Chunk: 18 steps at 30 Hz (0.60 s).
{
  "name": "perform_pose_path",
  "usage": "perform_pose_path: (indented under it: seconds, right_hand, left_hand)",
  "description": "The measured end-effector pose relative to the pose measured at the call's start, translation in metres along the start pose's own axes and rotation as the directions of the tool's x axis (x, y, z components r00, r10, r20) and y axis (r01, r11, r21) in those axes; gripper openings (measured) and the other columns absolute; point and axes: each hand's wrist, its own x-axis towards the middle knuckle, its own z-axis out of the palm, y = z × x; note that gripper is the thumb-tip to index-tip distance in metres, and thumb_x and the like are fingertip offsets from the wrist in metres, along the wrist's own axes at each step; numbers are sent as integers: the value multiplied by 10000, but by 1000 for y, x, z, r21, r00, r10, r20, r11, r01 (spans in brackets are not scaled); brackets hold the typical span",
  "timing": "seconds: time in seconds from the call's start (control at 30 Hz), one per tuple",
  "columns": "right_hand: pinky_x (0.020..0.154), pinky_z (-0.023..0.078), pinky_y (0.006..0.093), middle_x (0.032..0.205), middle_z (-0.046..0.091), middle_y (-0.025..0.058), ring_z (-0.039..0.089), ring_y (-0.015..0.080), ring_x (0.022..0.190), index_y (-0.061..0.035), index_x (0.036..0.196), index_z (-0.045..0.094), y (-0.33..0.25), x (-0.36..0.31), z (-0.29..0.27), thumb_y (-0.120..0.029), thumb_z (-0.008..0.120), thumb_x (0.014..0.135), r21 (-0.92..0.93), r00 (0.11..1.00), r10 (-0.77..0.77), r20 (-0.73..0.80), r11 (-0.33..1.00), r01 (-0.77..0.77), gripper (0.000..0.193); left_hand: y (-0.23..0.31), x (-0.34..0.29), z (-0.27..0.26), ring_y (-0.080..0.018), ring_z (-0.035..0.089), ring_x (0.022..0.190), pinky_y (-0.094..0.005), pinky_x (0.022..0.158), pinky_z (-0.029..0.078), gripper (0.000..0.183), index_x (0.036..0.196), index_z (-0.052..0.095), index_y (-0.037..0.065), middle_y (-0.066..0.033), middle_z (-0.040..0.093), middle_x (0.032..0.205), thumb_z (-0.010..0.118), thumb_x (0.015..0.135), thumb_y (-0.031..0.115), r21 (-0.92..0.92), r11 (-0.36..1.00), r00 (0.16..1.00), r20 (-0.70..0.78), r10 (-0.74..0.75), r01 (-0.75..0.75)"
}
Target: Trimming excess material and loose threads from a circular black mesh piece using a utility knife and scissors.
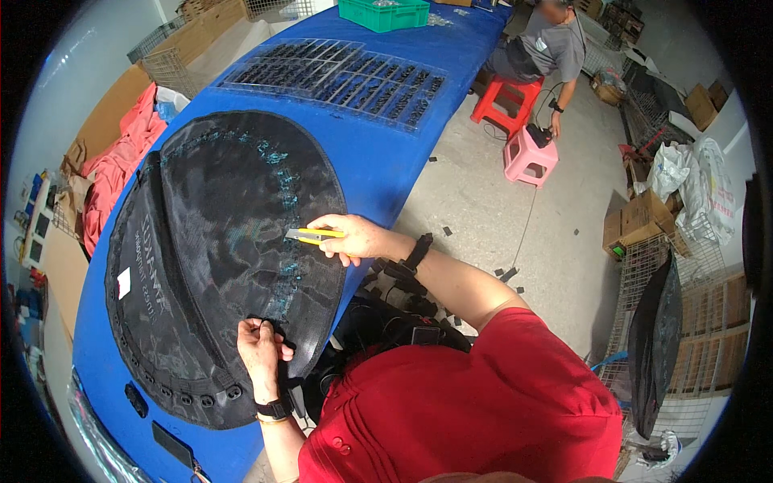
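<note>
A large round black mesh fabric piece (233, 185) lies over the table, with a raised seam, a white label and a curved band of ragged teal threads. My right hand (354, 237) is closed round a yellow utility knife (320, 234), its blade pointing left over the thread band. Nearer to me, my left hand (262, 348) has its fingers pinched together on the black mesh near the lower end of that band. The fingertips partly hide what they grip.
The blue-covered table (370, 177) bears trays of small black parts (346, 80), a green crate (384, 14) and a phone-like black slab (173, 445). Black scraps dot the floor. A person (547, 48) sits on a red stool (507, 103), reaching toward a pink stool (530, 157).
</note>
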Motion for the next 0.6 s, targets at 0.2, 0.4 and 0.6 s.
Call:
perform_pose_path:
  seconds: [0.2, 0.4, 0.6]
  right_hand:
    - [504, 535, 254, 970, 687, 56, 647, 96, 620, -56, 1539, 490, -2, 0, 1, -140, 622, 1055, 8, 1000, 3, 8, 1000, -3, 509]
    - [505, 535, 254, 956, 685, 51, 642, 94, 615, -49, 1527, 501, -1, 0, 0, -140, 625, 1052, 14, 1000, -18, 4, 1000, 18, 500]
    - [504, 539, 255, 953, 683, 53, 645, 96, 615, -51, 1529, 500, -2, 0, 1, -136, 622, 1053, -4, 1000, -7, -3, 1000, 7, 499]
  left_hand:
    - [3, 1, 0, -203, 620, 425, -332, 353, 517, 141, 1107, 472, 38, -114, 620, 691, 588, 1082, 114, 21, 1000, 1000, 5, -23, 22]
    - [5, 2, 2, -197, 608, 417, -323, 344, 496, 156, 1062, 470, 64, -102, 610, 682, 600, 1089, 146, 3, 1000, 1000, 26, -17, 16]
    - [1, 3, 0, -191, 597, 410, -321, 336, 483, 134, 1043, 467, 90, -95, 609, 680, 586, 1087, 132, -18, 1000, 1000, 24, -9, 10]
